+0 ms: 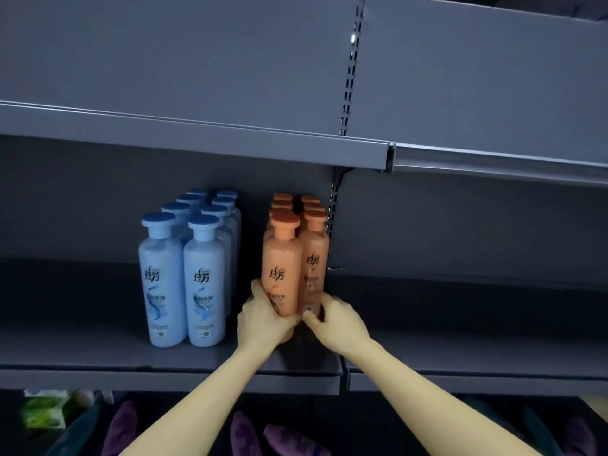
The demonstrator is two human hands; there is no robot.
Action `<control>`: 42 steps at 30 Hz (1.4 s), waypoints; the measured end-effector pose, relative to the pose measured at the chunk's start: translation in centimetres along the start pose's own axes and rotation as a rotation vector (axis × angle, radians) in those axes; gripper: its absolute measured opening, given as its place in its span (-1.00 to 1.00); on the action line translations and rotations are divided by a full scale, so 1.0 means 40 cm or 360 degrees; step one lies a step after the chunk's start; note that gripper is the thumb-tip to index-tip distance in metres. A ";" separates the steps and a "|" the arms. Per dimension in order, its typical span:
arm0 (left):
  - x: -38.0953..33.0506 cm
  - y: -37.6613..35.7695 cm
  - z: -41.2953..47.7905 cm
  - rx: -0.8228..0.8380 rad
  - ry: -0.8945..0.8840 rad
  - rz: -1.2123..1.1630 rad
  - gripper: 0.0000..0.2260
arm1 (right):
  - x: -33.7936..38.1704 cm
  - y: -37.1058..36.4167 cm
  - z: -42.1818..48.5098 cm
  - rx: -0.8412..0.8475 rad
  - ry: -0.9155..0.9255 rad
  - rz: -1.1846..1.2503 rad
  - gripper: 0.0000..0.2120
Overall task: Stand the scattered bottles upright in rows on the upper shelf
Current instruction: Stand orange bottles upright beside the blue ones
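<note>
- The front left orange bottle (282,258) stands up on the shelf (82,343). Its low part sits inside the left grip (263,320).
- The front right orange bottle (316,255) stands just beside it, and the two touch. Its low part is in the right grip (339,320).
- The two grips are close together at the bottom of these two bottles.
- The orange bottles (282,203) stand in two rows going back. I count four caps in the left row and three in the right row. More may hide behind them.
- The blue bottles (164,274) stand to the left, with a gap between them and the orange ones. They are in two rows of four, so eight in all.
- Down below, in the dark, purple bottles (123,422) lie on their sides. I can count three for sure. A green pack (42,413) lies at the far left.
- The left grip is curled tight round its bottle, with the thumb up on the side.
- The right grip is a bit blurry. Its thumb and fingers are curled round the bottom of its bottle.
</note>
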State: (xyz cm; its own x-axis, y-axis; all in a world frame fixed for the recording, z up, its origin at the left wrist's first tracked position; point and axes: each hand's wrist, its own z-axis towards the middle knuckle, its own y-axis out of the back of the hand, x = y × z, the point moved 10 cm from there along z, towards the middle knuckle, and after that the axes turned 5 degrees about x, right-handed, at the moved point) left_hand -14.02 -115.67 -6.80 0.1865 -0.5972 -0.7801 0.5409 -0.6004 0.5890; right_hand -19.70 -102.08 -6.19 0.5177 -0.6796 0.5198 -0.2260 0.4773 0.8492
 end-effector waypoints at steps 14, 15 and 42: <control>0.045 -0.029 0.017 0.0014 0.0077 0.0000 -0.30 | -0.064 -0.044 -0.014 0.0084 -0.0176 -0.0389 -0.54; 0.044 -0.032 0.019 0.0021 0.0063 0.0009 -0.30 | -0.064 -0.047 -0.013 0.0091 -0.0179 -0.0408 -0.54; 0.091 -0.060 0.032 0.0051 0.0131 0.0025 -0.26 | -0.088 -0.089 0.006 0.0124 -0.0265 -0.0416 -0.52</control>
State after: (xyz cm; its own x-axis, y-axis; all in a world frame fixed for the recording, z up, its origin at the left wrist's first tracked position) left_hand -15.69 -117.07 -10.78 0.2623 -0.5617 -0.7846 0.5111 -0.6088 0.6067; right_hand -20.90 -101.53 -11.03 0.4257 -0.8585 0.2859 -0.1692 0.2348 0.9572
